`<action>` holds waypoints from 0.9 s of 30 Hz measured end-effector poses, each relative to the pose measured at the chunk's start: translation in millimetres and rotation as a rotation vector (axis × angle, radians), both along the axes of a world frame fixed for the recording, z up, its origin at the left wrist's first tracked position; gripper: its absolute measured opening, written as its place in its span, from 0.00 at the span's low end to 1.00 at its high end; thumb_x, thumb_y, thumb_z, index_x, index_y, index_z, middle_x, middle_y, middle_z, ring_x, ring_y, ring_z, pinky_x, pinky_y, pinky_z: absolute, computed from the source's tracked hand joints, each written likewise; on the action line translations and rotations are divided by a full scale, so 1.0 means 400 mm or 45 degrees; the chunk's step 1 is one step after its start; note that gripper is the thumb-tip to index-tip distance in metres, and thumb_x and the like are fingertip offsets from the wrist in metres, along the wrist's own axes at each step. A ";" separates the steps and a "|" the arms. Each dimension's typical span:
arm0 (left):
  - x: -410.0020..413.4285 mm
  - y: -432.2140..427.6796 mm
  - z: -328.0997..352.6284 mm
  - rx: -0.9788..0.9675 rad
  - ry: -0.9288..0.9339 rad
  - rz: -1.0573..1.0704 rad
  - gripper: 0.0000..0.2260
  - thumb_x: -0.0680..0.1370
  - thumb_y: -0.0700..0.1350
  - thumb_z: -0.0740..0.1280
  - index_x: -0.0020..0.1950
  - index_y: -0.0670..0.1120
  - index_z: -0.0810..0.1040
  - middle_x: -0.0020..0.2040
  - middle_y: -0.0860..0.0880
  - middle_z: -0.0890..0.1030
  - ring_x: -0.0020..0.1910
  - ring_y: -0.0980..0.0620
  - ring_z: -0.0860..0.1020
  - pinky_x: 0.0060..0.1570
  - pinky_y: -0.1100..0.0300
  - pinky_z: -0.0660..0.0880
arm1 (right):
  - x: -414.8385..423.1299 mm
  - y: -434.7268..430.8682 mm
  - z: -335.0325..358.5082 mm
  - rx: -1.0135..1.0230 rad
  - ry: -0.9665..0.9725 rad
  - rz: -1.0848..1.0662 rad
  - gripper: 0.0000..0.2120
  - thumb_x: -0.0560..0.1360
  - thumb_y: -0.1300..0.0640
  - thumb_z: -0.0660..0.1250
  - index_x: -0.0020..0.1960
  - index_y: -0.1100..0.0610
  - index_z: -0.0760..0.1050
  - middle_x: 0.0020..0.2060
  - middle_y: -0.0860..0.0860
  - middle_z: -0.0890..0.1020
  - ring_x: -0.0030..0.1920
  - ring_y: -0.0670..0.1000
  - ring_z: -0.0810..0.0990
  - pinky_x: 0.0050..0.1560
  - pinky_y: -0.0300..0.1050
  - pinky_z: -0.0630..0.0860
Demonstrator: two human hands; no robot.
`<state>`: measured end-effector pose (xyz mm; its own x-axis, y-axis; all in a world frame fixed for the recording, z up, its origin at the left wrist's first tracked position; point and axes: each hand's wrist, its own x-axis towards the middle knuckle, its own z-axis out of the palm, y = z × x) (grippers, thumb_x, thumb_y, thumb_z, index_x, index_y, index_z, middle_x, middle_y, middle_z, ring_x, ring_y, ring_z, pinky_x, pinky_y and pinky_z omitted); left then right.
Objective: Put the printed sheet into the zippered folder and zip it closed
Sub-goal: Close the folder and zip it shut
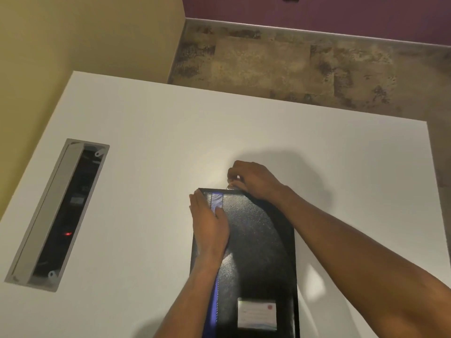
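Note:
A black zippered folder (258,242) with a blue stripe down its left side lies closed on the white table, its long side running away from me. A small white label (257,314) is stuck near its close end. My left hand (210,223) lies flat on the folder's left edge, fingers pointing away. My right hand (251,180) is at the far edge, its fingers pinched on the silver zipper pull (230,186). The printed sheet is not visible.
A grey-framed cable slot (58,213) is sunk into the white table (146,132) at the left, with a red light inside. Beyond the table's far edge lie a stone-tile floor (280,62), a yellow wall on the left and a purple wall behind.

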<state>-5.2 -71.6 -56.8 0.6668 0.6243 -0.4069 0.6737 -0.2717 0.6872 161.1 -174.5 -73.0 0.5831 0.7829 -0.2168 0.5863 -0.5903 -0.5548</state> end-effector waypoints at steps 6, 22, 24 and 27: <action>0.008 0.006 0.010 -0.014 -0.007 -0.136 0.24 0.81 0.36 0.59 0.78 0.38 0.64 0.77 0.37 0.68 0.77 0.36 0.67 0.74 0.39 0.68 | -0.030 0.080 0.022 -0.003 -0.021 -0.069 0.06 0.80 0.52 0.68 0.50 0.54 0.79 0.49 0.49 0.80 0.45 0.52 0.76 0.46 0.46 0.69; -0.084 0.034 0.068 0.194 -0.105 -0.565 0.31 0.82 0.41 0.63 0.85 0.41 0.56 0.85 0.43 0.58 0.85 0.44 0.55 0.83 0.48 0.52 | -0.242 0.019 0.106 -0.180 -0.270 -0.499 0.28 0.80 0.53 0.65 0.78 0.59 0.67 0.73 0.56 0.74 0.72 0.58 0.73 0.73 0.51 0.66; -0.111 0.021 0.081 0.217 -0.075 -0.619 0.32 0.83 0.43 0.63 0.85 0.43 0.55 0.86 0.45 0.56 0.85 0.45 0.54 0.84 0.48 0.52 | -0.302 -0.013 0.124 -0.212 -0.318 -0.566 0.30 0.80 0.51 0.65 0.79 0.59 0.64 0.77 0.56 0.70 0.76 0.57 0.69 0.77 0.53 0.62; -0.163 0.004 0.096 0.259 -0.019 -0.703 0.34 0.82 0.45 0.63 0.86 0.45 0.53 0.86 0.45 0.54 0.85 0.45 0.52 0.84 0.46 0.52 | -0.390 -0.065 0.137 -0.267 -0.276 -0.636 0.34 0.80 0.48 0.65 0.82 0.57 0.59 0.81 0.56 0.63 0.81 0.55 0.62 0.81 0.54 0.57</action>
<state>-70.4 -70.1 -18.4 0.9201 0.2474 -0.3036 0.3857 -0.7070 0.5927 5.0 -200.3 -18.4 0.9191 0.3545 -0.1721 0.2954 -0.9089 -0.2943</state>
